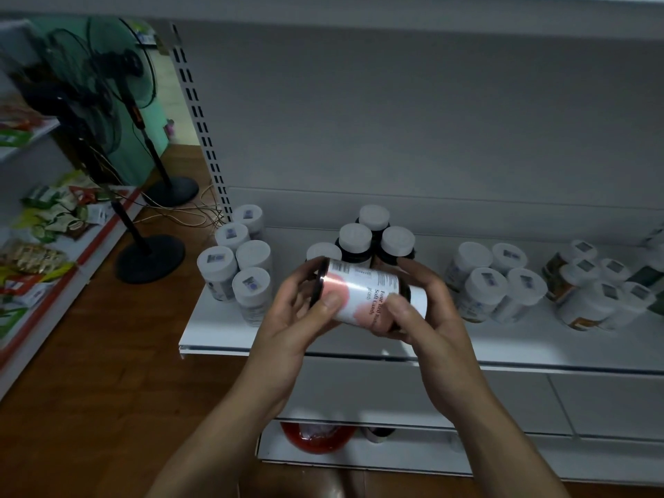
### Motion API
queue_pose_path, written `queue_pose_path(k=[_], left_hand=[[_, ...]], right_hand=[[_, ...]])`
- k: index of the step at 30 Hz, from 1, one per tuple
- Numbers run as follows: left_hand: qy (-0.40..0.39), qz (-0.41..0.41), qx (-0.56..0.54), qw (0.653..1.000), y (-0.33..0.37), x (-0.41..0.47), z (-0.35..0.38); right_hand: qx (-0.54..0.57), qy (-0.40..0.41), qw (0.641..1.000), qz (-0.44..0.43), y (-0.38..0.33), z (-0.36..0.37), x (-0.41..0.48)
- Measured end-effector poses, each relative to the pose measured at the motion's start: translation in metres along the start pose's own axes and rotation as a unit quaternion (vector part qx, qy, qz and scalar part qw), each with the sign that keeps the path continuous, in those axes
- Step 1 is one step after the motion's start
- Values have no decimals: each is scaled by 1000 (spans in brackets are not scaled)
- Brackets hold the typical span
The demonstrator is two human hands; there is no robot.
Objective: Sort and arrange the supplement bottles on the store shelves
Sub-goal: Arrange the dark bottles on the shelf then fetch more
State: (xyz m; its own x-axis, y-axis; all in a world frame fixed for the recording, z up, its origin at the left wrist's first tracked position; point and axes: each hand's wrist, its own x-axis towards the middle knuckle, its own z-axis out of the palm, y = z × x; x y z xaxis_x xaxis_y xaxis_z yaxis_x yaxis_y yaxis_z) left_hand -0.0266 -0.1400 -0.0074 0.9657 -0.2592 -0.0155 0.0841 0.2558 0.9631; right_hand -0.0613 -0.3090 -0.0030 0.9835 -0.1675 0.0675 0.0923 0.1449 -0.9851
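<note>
- The light is dim, and the small stickers on the bottle caps are too blurred to read.
- The held bottle (370,296) carries a white label with a pink patch. Its print reads partly as "Four Red" and "Soft Cand"; the right thumb (397,310) covers the rest.
- Behind the hands stand dark bottles (355,242) with white caps. One more white cap (323,251) shows above the left hand (298,318), its body hidden.
- Far right, the label-wrapped bottles (593,296) run out of frame.
- Under the shelf (503,339) a red object (316,438) is half covered; I cannot tell what it is.
- White bottles stand in a left group (248,267) and a right group (492,285), both on the shelf.
- The bottle lies on its side in the air over the shelf's front edge, dark base to the left, white cap to the right.
- The left hand grasps the base end: the left thumb (332,303) presses the label's near face and the fingers curl round the far side of the base.
- The right hand (427,314) grasps the cap end, thumb on the label, fingers wrapped behind and mostly hidden.
- Off left: two fans (107,102) and snack packets (46,217).
</note>
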Motion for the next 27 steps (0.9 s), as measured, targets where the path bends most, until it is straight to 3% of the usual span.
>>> queue_pose_path(k=[4, 19, 23, 27], left_hand=[[15, -20, 11, 1000, -2, -1, -1], [-4, 39, -1, 999, -1, -5, -3], [39, 17, -5, 999, 1, -3, 2], [28, 13, 22, 999, -2, -4, 3]], right_hand=[[-6, -2, 1000, -1, -3, 1, -2], [9, 0, 1000, 10, 2, 0, -2], [14, -31, 999, -8, 3, 0, -3], [11, 1, 1000, -7, 1, 0, -2]])
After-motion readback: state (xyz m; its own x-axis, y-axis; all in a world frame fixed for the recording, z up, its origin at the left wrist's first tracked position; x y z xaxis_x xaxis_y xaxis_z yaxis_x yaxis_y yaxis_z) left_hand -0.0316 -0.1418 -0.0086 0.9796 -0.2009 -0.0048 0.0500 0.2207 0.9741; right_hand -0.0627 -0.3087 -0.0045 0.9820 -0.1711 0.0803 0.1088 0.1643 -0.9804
